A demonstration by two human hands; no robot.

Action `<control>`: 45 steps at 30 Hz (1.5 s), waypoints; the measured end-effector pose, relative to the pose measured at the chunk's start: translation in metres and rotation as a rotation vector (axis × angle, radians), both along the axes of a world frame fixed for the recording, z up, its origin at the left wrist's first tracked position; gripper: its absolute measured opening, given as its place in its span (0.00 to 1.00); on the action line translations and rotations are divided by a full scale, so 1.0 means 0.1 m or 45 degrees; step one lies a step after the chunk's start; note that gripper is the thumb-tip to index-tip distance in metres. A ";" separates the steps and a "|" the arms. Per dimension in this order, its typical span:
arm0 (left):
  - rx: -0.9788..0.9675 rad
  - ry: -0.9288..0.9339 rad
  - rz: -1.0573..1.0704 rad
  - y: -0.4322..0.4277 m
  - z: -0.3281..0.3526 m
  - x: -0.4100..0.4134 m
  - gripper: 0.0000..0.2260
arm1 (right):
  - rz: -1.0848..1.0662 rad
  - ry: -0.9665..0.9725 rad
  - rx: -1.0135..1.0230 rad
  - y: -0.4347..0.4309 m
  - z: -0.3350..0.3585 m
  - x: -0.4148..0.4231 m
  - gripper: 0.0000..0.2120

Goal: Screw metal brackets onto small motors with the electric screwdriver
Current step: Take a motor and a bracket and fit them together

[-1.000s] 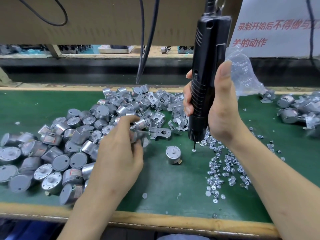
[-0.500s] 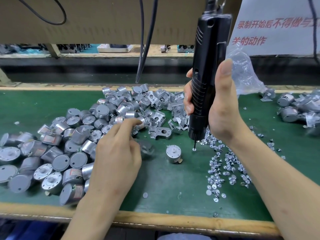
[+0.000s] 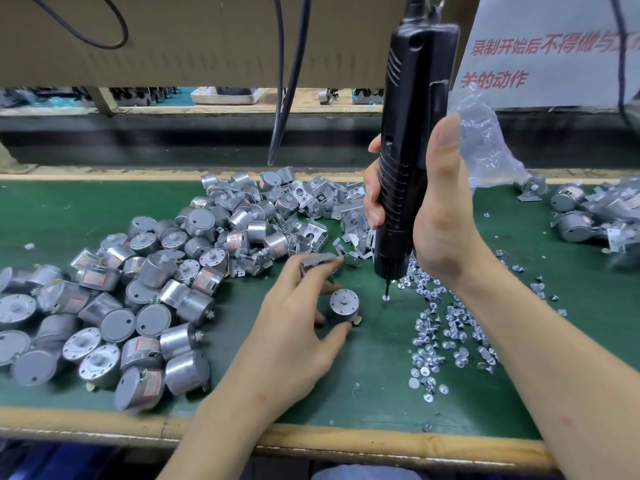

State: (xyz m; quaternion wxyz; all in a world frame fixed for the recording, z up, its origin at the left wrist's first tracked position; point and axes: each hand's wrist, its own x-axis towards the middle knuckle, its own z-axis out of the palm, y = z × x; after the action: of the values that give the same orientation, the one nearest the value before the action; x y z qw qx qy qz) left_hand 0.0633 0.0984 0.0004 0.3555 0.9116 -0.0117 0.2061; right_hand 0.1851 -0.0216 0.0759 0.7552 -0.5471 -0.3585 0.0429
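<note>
We see the left hand (image 3: 294,320) pinching a bracket (image 3: 320,260) at its fingertips, just above and to the far left of a lone motor (image 3: 344,302). The motor stands upright on the bench (image 3: 374,382), shaft up. The thumb reaches round its near side; we cannot tell whether it touches.

The right hand (image 3: 441,216) is wrapped round the black screwdriver (image 3: 412,143), thumb up along its right side, and holds it upright. Its bit points down onto a screw (image 3: 386,298) lying just right of the motor.

Right of that we find the loose screws (image 3: 446,330) scattered over the green mat. To the left lies a broad heap of motors (image 3: 138,289). Beyond the left hand is a heap of brackets (image 3: 311,206).

At the far right edge we see more motors with brackets on them (image 3: 585,216). A clear bag (image 3: 485,147) sits behind the right hand, under a white sign (image 3: 554,53) with red characters. Two dark cables (image 3: 287,81) hang at the far middle.
</note>
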 end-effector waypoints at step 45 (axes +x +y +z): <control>0.481 0.338 0.760 0.40 0.13 -0.05 0.04 | 0.013 -0.019 -0.012 -0.01 0.01 0.00 0.36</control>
State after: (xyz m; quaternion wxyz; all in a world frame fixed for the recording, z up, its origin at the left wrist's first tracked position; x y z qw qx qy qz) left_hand 0.0585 0.1380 0.0131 0.1037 0.9432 0.2628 0.1749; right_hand 0.1848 -0.0222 0.0767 0.7498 -0.5490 -0.3667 0.0445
